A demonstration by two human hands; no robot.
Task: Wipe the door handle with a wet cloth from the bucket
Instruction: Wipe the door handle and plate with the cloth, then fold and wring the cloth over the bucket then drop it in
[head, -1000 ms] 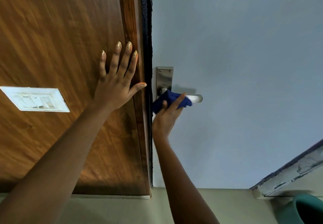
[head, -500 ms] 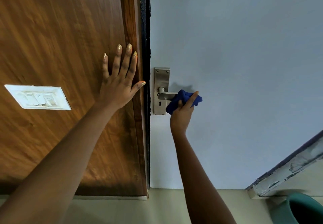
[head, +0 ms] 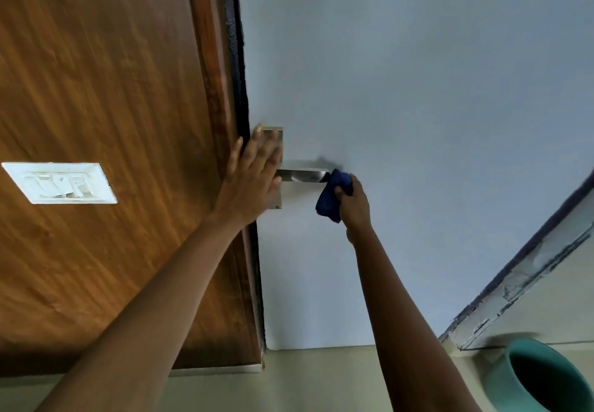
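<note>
A metal lever door handle [head: 302, 176] sticks out to the right from its plate on the pale blue door [head: 418, 90]. My right hand [head: 353, 202] grips a blue cloth [head: 331, 196] at the lever's free end. My left hand [head: 254, 173] lies flat with fingers spread over the handle plate and the door's left edge, hiding most of the plate. The teal bucket [head: 540, 376] stands on the floor at the bottom right.
A brown wooden panel [head: 112, 122] with a white switch plate [head: 59, 182] fills the left side. A chipped white frame edge [head: 520, 276] runs diagonally at the right. Beige floor [head: 305, 379] lies below the door.
My right hand slid the cloth rightward along the lever to its end. My left hand moved from the wooden panel onto the handle plate. The view shifted.
</note>
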